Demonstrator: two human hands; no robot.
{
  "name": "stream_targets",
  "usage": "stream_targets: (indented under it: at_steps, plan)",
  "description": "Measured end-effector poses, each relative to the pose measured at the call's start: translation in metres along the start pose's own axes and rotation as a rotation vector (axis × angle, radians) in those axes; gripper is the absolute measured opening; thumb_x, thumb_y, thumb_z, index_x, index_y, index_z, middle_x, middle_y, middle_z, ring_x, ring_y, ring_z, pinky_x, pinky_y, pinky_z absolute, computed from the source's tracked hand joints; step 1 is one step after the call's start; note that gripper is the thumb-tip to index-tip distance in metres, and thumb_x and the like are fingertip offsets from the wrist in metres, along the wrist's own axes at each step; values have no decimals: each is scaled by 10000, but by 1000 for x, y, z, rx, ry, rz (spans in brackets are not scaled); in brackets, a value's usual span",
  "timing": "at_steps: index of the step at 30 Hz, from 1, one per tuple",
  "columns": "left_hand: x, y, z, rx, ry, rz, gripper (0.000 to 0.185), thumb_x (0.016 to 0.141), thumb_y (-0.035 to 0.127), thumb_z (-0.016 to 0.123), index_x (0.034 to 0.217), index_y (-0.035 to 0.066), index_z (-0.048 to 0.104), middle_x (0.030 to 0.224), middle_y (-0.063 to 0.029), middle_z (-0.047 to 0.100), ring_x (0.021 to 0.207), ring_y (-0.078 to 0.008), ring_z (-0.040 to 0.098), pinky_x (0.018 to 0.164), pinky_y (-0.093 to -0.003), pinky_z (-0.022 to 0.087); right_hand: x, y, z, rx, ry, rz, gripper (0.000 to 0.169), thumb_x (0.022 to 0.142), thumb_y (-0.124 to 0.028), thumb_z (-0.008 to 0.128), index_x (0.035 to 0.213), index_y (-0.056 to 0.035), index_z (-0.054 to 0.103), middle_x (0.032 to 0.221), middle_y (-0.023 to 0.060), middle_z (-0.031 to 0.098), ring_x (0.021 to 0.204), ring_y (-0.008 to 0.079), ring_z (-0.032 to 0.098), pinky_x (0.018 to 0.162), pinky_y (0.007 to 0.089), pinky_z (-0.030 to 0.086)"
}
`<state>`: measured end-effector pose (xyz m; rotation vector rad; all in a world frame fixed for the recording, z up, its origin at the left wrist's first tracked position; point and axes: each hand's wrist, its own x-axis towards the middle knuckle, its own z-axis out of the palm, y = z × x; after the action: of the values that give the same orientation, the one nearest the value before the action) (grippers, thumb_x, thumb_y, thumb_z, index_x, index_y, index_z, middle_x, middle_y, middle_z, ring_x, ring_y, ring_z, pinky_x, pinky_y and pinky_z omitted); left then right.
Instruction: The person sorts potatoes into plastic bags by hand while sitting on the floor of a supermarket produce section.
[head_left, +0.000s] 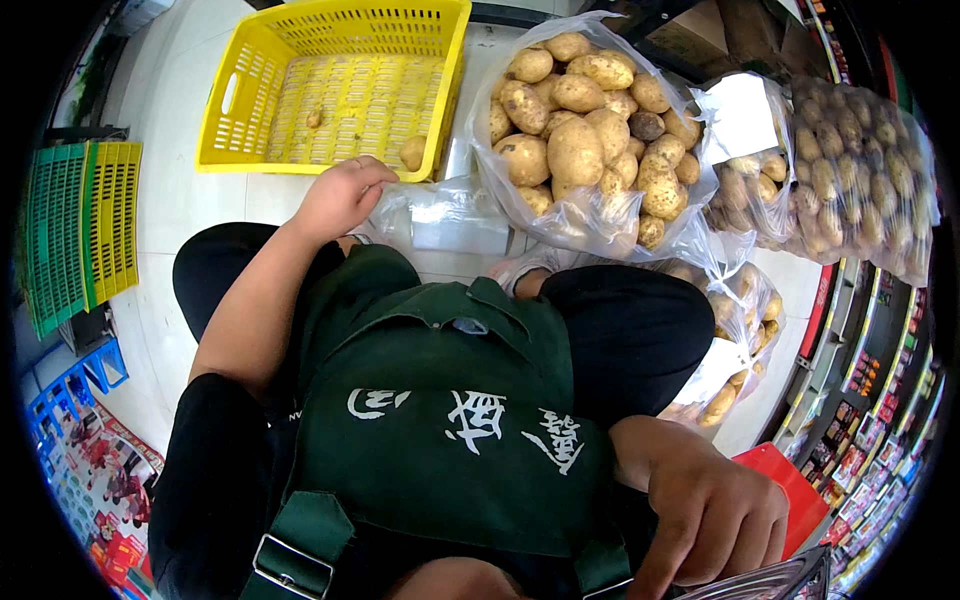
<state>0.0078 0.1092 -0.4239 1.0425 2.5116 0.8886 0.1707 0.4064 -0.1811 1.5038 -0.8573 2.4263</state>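
My left hand (346, 196) lies at the near rim of a yellow plastic crate (330, 166), with its fingers bent. Whether it grips the rim is hidden. Inside the crate are a potato (412, 153) in the near right corner and a small one (314, 118) near the middle. To the right stands an open clear plastic bag (487, 169) full of potatoes (576, 154). Folded clear plastic film (457, 221) lies between my left hand and that bag. My right hand (712, 502) is raised close to the camera, fingers curled and tips hidden, beside a transparent dark-edged object (772, 577).
Tied bags of potatoes (731, 307) stand at right, one with a white paper (739, 116). A large bag of potatoes (855, 172) sits farther right, near store shelves (847, 420). Green and yellow crates (82, 225) and a blue crate (105, 367) are at left.
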Motion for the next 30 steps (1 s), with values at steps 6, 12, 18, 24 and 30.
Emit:
stream_targets:
  at_steps: [6,12,18,24,30]
  plan:
    - [-19,-19,9,54,-124,-25,164,859,68,599,1005,56,672,972,-143,672,905,-332,639,812,-396,515,10,13,19,46,76,-45,304,962,-120,379,741,-113,588,755,37,583,740,204,628,778,412,541]
    - [-27,-29,6,64,-93,-75,159,863,91,598,991,63,689,972,-143,681,915,-330,641,818,-402,515,15,20,25,112,12,-76,319,973,-124,356,751,-130,585,755,33,575,732,202,617,792,411,522]
    - [-29,-30,8,84,-83,-82,201,878,101,592,1052,50,678,862,-142,694,775,-328,656,742,-395,529,1,18,34,275,-3,-40,312,925,-257,604,688,-61,549,645,88,547,553,218,571,630,491,555]
    - [-40,65,-57,-546,-472,201,133,868,129,651,970,88,727,985,-108,646,946,-246,601,863,-362,469,-84,41,23,-244,346,1113,305,921,-296,595,1000,-2,576,1050,138,575,1044,257,548,956,404,419]
    - [-93,98,-48,333,-525,244,248,734,216,704,974,176,752,1277,-123,548,1197,-292,496,1050,-436,383,-115,67,40,-514,13,1372,403,924,-192,613,1270,-16,507,1302,183,532,1235,336,501,1052,393,382]
